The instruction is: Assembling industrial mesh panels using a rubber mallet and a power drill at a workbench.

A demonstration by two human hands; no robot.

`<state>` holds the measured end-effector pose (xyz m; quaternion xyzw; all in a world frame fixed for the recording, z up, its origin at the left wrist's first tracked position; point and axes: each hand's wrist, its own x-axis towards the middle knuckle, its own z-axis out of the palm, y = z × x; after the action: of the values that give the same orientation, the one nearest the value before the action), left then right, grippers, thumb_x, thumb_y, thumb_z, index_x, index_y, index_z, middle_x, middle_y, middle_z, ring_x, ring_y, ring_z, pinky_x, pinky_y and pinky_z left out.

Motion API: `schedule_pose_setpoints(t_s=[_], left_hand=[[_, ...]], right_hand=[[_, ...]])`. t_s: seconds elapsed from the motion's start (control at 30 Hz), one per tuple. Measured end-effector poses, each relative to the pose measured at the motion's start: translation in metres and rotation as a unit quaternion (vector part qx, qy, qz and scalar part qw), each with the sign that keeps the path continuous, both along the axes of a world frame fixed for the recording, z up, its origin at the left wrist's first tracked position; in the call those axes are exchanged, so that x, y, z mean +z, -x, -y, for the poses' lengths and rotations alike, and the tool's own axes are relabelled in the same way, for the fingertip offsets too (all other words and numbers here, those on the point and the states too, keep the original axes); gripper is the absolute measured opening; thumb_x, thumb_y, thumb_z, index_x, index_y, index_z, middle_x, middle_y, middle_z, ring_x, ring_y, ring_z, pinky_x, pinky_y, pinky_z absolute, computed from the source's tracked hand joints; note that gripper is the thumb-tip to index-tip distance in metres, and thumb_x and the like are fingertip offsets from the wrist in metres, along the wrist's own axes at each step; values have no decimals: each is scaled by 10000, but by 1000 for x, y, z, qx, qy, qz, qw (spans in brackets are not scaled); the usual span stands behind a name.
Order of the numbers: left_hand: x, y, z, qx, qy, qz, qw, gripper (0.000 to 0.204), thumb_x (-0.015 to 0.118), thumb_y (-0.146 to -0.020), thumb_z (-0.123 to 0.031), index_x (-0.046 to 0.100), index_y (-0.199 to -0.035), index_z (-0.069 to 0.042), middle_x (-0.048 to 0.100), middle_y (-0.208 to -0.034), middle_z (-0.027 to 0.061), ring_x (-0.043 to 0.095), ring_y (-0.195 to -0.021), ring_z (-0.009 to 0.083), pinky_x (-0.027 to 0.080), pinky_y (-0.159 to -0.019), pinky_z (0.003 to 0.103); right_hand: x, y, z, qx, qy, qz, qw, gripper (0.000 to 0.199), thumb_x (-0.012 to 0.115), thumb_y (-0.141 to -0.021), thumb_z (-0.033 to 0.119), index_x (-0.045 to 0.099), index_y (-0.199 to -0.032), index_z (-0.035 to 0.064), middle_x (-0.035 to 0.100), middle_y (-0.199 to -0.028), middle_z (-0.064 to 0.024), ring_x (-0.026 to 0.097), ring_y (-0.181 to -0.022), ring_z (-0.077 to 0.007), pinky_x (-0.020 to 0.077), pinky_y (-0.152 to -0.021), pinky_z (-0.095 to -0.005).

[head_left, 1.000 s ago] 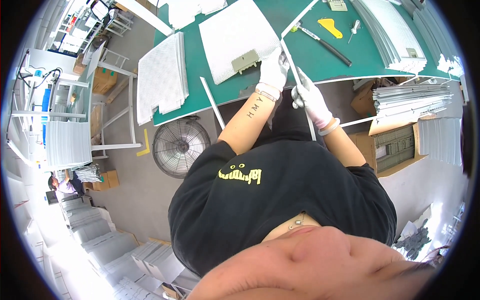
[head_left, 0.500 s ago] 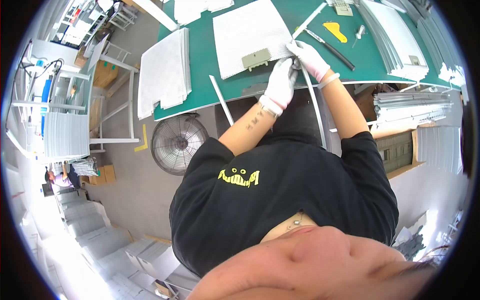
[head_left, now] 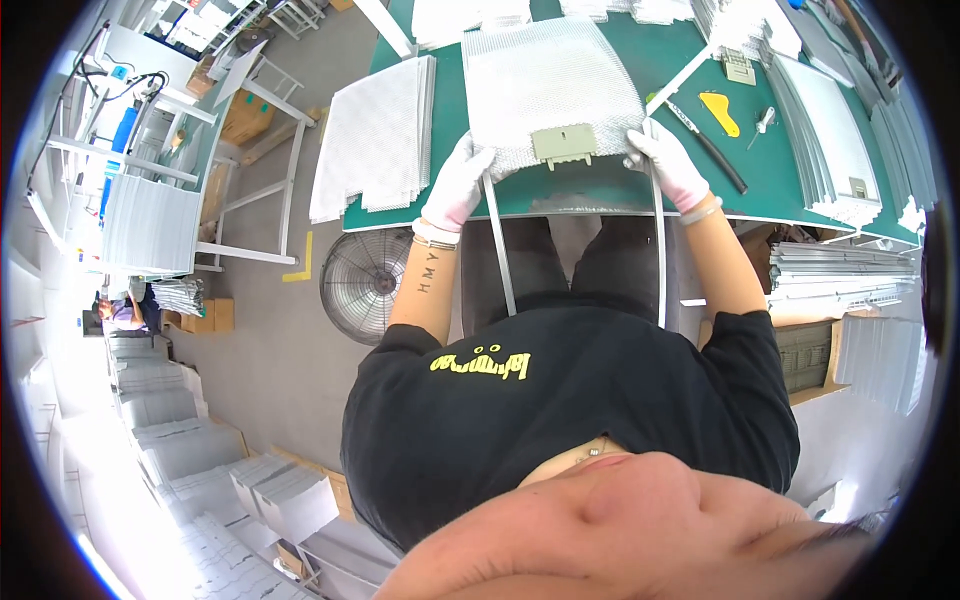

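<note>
A white mesh panel (head_left: 545,80) lies in front of me on the green table, with a beige plastic latch plate (head_left: 563,145) at its near edge. My left hand (head_left: 457,188), in a white glove, is closed at the panel's near left corner. A thin white strip (head_left: 499,240) runs from that hand toward my lap. My right hand (head_left: 668,168), also gloved, is closed at the near right corner, its fingertips partly hidden. A second white strip (head_left: 659,250) extends from beneath it toward me. Another white strip (head_left: 680,82) slants away beyond the right hand.
A stack of mesh panels (head_left: 375,140) lies at left on the green table (head_left: 600,195). To the right are a black-handled hammer (head_left: 715,155), a yellow scraper (head_left: 718,113), a screwdriver (head_left: 764,122) and more stacked panels (head_left: 825,140). A floor fan (head_left: 375,285) stands below left.
My hands were together at the panel's near right corner. The left hand has moved left to the other near corner, where it now holds a strip. The panel appears squarer to me.
</note>
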<state>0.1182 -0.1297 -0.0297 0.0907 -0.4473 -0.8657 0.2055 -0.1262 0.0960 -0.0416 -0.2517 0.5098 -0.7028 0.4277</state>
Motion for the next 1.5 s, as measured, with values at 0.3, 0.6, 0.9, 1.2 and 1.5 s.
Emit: schedule_pose_setpoints(t_s=[0.3,0.6,0.9,1.2,1.5], left_hand=[[56,-15,-41,227,273,94,930,377,693,-922,-47,599,-1271,62,696,-968,22,637,-831,57,514,-703,210],[71,-93,-66,224,304,-25,926,504,664,-894,23,509,-1373,28,612,-1104,33,487,-851,48,418,-775,186],[131,-76,-58,393,319,-134,852,796,508,-938,29,70,-1602,-10,518,-1344,95,529,-855,54,437,-753,200],[152,-8,8,313,394,-101,858,153,564,-996,-57,569,-1142,-15,570,-893,-18,484,-759,49,406,-667,204],[137,30,0,324,400,-94,852,56,622,-959,-2,583,-951,-42,433,-716,-74,391,-632,31,360,-577,186]], right_hand=[[53,-26,-36,-41,81,-86,992,187,593,-1011,202,520,-1078,44,488,-820,9,501,-740,-85,501,-761,-289],[84,-60,-56,-44,95,-166,981,113,596,-977,141,543,-995,43,582,-802,-27,552,-768,-112,463,-751,-268],[148,-65,-13,-70,175,-237,953,305,597,-935,-9,534,-1231,-49,584,-871,27,491,-727,-19,423,-652,-189],[169,-16,20,-202,219,-320,899,68,637,-949,30,618,-1011,11,475,-694,88,386,-630,-6,336,-548,-198],[125,-7,27,-353,168,-327,860,200,713,-901,46,543,-795,43,451,-630,65,365,-580,-17,325,-506,-214]])
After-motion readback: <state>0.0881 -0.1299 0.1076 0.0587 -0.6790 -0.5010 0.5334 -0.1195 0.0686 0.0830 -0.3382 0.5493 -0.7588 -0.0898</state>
